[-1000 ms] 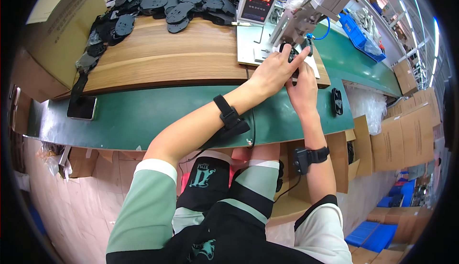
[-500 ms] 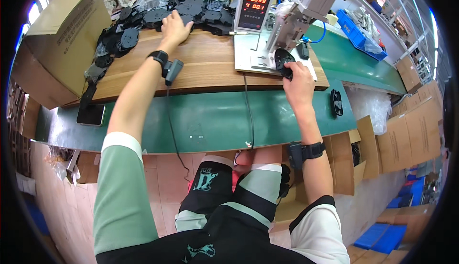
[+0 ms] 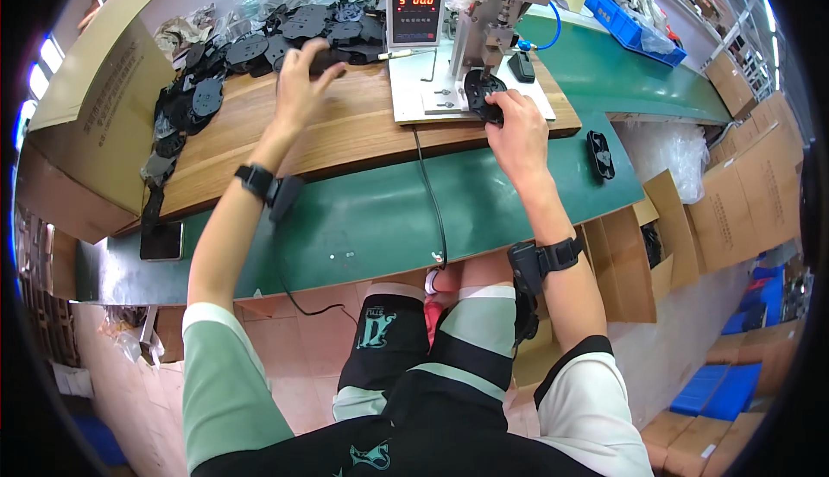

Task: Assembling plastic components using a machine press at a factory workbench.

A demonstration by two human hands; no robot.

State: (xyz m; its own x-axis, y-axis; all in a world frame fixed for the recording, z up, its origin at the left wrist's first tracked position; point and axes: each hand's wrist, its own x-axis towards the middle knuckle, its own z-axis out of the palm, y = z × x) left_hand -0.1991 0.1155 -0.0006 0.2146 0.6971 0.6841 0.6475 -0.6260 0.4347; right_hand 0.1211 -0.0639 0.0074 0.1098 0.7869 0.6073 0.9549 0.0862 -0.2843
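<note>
My right hand (image 3: 521,132) pinches the near edge of a black oval plastic part (image 3: 481,88), which sits on the white base plate (image 3: 413,107) under the metal head of a bench press (image 3: 492,24). Further left, my left hand (image 3: 302,88) is raised over the wooden board (image 3: 345,123). Between its thumb and fingers is a dark plastic part (image 3: 326,63), slightly blurred. Behind that hand lies a heap of flat black plastic parts (image 3: 306,21), running along the board's back and left side.
A display box (image 3: 416,11) with red digits stands left of the press. A black case-like part (image 3: 600,155) lies on the green bench (image 3: 363,252) at right, a phone (image 3: 162,241) at left. Cartons (image 3: 86,123) flank the bench. A blue bin (image 3: 635,28) is behind right; cables hang down.
My left hand has drawn back from the heap, now with a dark part in its fingers. My right hand stays at the press. The view has shifted and the display's digits have changed.
</note>
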